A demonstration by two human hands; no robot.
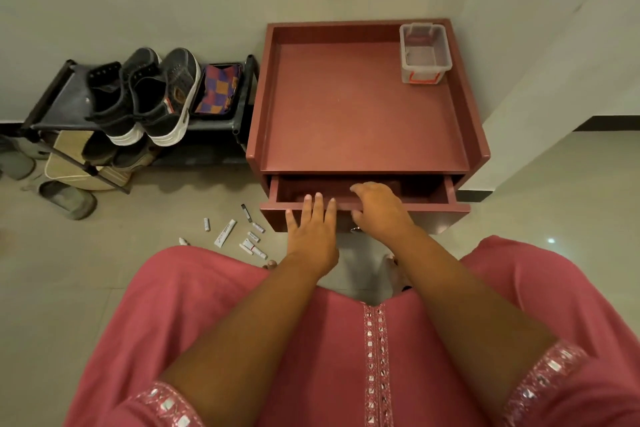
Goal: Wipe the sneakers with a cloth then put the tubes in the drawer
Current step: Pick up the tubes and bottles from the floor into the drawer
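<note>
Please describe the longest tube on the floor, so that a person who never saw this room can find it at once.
Find the reddish-brown bedside cabinet with its drawer pulled open. On the floor tiles left of the drawer lie scattered small tubes. The longest tube is white and flat, lies diagonally, and is clearly bigger than the short tubes around it.

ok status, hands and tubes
Left hand flat on the drawer front, right hand reaching inside, both holding nothing. Drawer open. Tubes on the floor beside it. Nothing in the way.

1 head cam, wide-angle, looking steeply down and forward; nightstand (pixel 360 104) at 12 o'clock, close, shoe rack (pixel 138 97) at 10 o'clock.
</note>
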